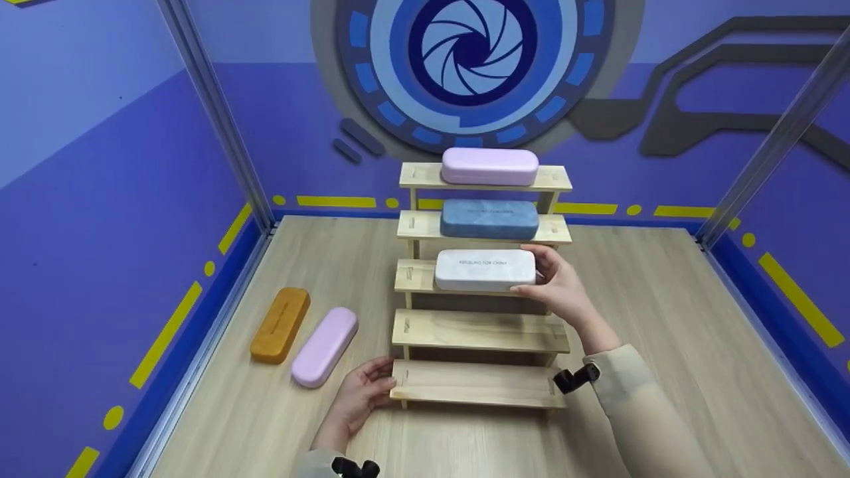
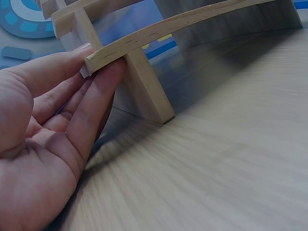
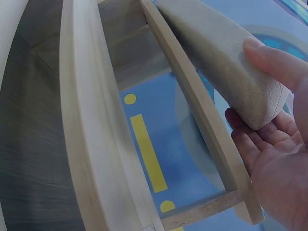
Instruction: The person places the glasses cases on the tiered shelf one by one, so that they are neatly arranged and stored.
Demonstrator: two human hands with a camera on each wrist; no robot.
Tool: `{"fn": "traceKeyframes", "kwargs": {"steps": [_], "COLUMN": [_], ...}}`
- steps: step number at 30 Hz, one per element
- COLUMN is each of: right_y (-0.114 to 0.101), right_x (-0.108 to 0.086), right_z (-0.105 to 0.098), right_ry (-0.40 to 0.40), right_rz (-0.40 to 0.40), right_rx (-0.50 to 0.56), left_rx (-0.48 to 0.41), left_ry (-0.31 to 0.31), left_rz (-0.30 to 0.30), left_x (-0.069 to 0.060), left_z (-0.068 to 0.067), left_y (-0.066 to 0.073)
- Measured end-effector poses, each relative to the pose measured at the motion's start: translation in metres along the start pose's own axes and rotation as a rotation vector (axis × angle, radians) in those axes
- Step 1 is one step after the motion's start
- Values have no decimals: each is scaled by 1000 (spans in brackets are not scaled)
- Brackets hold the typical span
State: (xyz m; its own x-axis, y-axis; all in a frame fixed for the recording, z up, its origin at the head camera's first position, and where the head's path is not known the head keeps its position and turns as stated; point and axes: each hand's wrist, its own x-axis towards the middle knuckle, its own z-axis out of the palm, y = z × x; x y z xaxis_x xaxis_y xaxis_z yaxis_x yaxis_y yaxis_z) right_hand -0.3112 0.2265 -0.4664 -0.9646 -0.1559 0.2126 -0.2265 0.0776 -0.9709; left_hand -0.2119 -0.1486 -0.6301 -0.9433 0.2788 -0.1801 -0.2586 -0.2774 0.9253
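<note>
My right hand (image 1: 564,287) holds the right end of a white glasses case (image 1: 485,269), which is at the middle tier of a stepped wooden rack (image 1: 478,330). In the right wrist view the thumb lies on one side of the case (image 3: 226,60) and the fingers reach round the other. Whether the case's underside fully rests on the board is hard to tell. My left hand (image 1: 358,397) pinches the left end of the lowest board (image 1: 475,380); in the left wrist view the thumb is above the board (image 2: 144,38) and fingers are below it.
A lilac glasses case (image 1: 490,166) rests on the top tier, with a blue case (image 1: 489,219) one tier lower. On the tabletop left of the rack lie a mustard case (image 1: 280,325) and another lilac case (image 1: 325,346). Patterned walls (image 1: 86,232) enclose the table.
</note>
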Motion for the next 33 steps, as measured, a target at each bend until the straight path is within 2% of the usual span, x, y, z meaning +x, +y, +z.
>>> {"fn": "traceKeyframes", "kwargs": {"steps": [4,9,15,27,33], "right_y": [1,0,-1,-4,-2], "right_x": [3,4,4,5,5], "right_z": [-2,-6,-8,-8,-8], "right_ry": [-29,-72,-91,-117,-117], "right_rz": [-8,-20,3,24,12], "right_rx": [-41,-160,-256,-293,-319], "left_rx": [-10,-15,-7,-16,9], "left_ry": [-9,-10,-11,-1,7], "left_rz": [6,10,8,1,-7], "left_x": [-1,-1,-2,-1,-1], "left_z": [1,1,1,1,1], "left_y": [0,0,0,1,0]}}
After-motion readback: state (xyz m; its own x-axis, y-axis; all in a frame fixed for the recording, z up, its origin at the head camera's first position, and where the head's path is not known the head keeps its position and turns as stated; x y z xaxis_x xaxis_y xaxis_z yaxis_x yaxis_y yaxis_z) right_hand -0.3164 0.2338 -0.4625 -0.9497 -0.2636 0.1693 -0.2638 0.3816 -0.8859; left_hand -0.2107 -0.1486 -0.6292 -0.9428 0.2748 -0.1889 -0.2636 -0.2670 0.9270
